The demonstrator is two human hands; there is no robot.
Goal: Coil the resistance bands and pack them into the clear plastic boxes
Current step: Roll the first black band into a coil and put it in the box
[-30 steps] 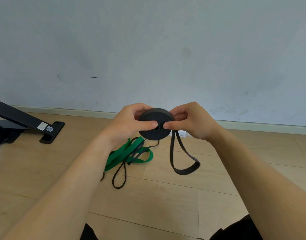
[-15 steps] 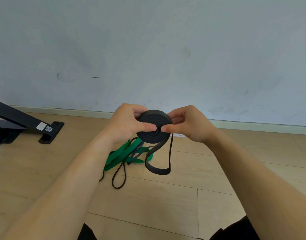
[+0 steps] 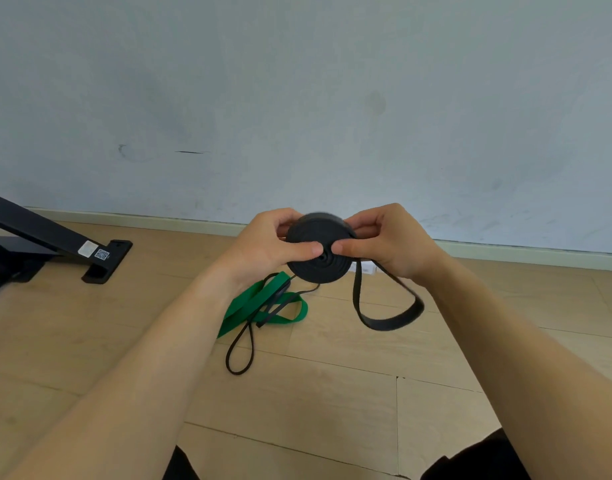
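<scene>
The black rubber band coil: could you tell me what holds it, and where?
Both hands, left hand and right hand, pinch the black rubber band coil near its centre.

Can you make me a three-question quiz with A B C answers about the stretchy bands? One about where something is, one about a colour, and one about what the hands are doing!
1. Where is the green band?
A. On the floor under the hands
B. Hanging on the wall
C. Around a wrist

2. What colour is the band being rolled up?
A. Red
B. Black
C. Yellow

3. How far along is the rolled band?
A. Lying flat, not started
B. Packed in a box
C. Mostly coiled, with a loose loop hanging

Answers:
1. A, it lies on the wooden floor, tangled with a thin black band.
2. B, the coil is black.
3. C, the left hand and right hand pinch the coil while the loose loop dangles below; no box is in view.
</scene>
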